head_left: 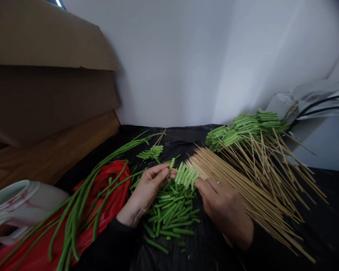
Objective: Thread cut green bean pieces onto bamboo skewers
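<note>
My left hand (147, 192) pinches a short cut green bean piece (171, 166) at its fingertips. My right hand (223, 205) grips a thin bamboo skewer with a row of bean pieces (187, 175) threaded on it, side by side. The two hands meet above a loose heap of cut bean pieces (171, 214) on the black plastic sheet (327, 210). A pile of bare bamboo skewers (260, 188) lies just right of my right hand, partly under it.
Long uncut green beans (81, 203) lie across a red plastic bag (107, 203) at the left. Finished bean skewers (243, 130) are stacked at the back right, a small one (151, 153) at the back centre. A white jug (14, 205), cardboard (45, 75) and a white wall surround.
</note>
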{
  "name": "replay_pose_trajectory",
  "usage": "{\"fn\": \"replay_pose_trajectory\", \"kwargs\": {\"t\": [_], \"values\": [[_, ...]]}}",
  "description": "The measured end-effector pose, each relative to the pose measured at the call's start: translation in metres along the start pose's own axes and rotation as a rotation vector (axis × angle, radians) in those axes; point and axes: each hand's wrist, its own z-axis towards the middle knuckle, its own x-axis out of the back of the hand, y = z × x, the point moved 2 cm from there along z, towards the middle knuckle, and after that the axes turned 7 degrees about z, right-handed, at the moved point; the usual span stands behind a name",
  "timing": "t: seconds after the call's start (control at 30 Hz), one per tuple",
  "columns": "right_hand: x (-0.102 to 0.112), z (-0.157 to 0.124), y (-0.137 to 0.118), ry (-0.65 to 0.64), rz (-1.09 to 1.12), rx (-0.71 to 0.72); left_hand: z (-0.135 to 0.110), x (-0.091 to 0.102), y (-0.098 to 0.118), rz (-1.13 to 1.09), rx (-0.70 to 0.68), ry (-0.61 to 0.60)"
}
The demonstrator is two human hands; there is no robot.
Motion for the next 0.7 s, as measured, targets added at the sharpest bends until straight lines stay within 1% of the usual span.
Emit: {"fn": "replay_pose_trajectory", "kwargs": {"t": [0.17, 0.3, 0.53, 0.7], "values": [[0.0018, 0.0002, -0.0022, 0.026, -0.011, 0.02, 0.0023, 0.0037, -0.0011, -0.125, 0.104, 0.035], [0.0029, 0.0003, -0.0032, 0.019, -0.024, 0.023, 0.0034, 0.0064, -0.0013, -0.183, 0.154, 0.032], [0.0032, 0.0008, -0.0032, 0.022, -0.023, 0.024, 0.0033, 0.006, -0.0025, -0.203, 0.184, 0.007], [0.0026, 0.001, -0.0031, 0.003, -0.02, 0.014, 0.0022, 0.0063, -0.0024, -0.201, 0.181, 0.017]]}}
